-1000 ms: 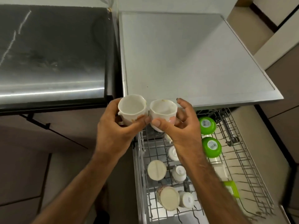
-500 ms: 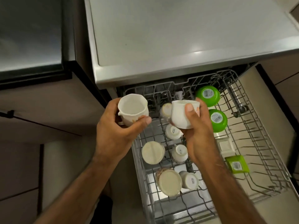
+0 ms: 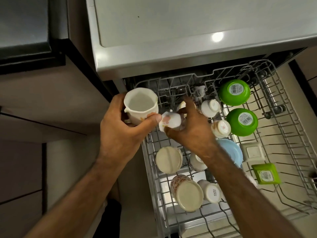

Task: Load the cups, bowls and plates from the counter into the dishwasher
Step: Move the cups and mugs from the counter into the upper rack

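Note:
My left hand [image 3: 120, 133] grips a white cup [image 3: 139, 104] with its mouth up, just left of the pulled-out wire rack [image 3: 291, 152] of the dishwasher. My right hand [image 3: 190, 129] holds a second white cup with a pink flower print [image 3: 169, 121], turned on its side, low over the rack's left rear part. Several cups stand upside down in the rack, among them a white one [image 3: 210, 108] and a wide cream one [image 3: 169, 159]. Two green bowls [image 3: 234, 91] [image 3: 241, 121] lie upside down at the back right.
A steel counter top [image 3: 171, 23] overhangs the rack's rear. A blue bowl [image 3: 231, 152], a square white dish [image 3: 253, 152] and a green square dish [image 3: 265, 173] sit in the rack's right half. Bare wire tines fill the far right. A dark counter [image 3: 22, 28] lies at the left.
The right hand has moved down and to the left into the rack, tipping its cup from nearly upright onto its side. The left hand keeps its cup upright in about the same place.

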`<action>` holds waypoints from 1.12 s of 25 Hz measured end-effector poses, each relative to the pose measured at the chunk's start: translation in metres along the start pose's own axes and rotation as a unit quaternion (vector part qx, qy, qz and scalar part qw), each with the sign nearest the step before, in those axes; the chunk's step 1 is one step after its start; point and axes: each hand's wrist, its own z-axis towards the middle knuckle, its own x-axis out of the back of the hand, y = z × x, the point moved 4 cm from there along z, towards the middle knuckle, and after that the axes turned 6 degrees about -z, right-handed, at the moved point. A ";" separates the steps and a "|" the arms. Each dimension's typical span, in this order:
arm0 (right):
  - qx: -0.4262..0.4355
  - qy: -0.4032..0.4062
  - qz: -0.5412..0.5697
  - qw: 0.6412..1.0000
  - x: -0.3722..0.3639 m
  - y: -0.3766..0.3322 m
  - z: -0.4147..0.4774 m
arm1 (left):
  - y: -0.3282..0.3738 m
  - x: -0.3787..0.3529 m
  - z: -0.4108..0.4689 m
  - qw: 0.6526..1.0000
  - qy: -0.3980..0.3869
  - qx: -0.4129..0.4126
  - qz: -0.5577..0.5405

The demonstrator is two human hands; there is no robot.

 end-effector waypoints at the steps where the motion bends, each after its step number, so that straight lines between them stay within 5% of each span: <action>1: 0.006 -0.020 -0.051 0.998 -0.010 -0.002 0.008 | -0.001 0.000 0.003 1.000 0.002 -0.002 0.003; 7: 0.045 -0.088 -0.197 0.975 -0.051 0.004 0.035 | -0.008 -0.004 0.013 1.000 0.002 -0.008 0.021; 21: 0.088 -0.146 -0.181 0.968 -0.085 0.022 0.046 | -0.022 -0.014 0.025 0.997 -0.027 0.016 0.065; 23: 0.082 -0.145 -0.085 0.982 -0.073 0.024 0.049 | -0.022 -0.016 0.026 0.997 -0.032 0.028 0.070; 25: 0.047 -0.130 0.166 0.976 -0.047 0.024 0.047 | -0.023 -0.017 0.028 0.997 -0.032 0.045 0.061; 28: 0.040 -0.183 0.472 0.862 -0.023 0.014 0.040 | -0.029 -0.019 0.029 0.995 -0.022 0.087 0.036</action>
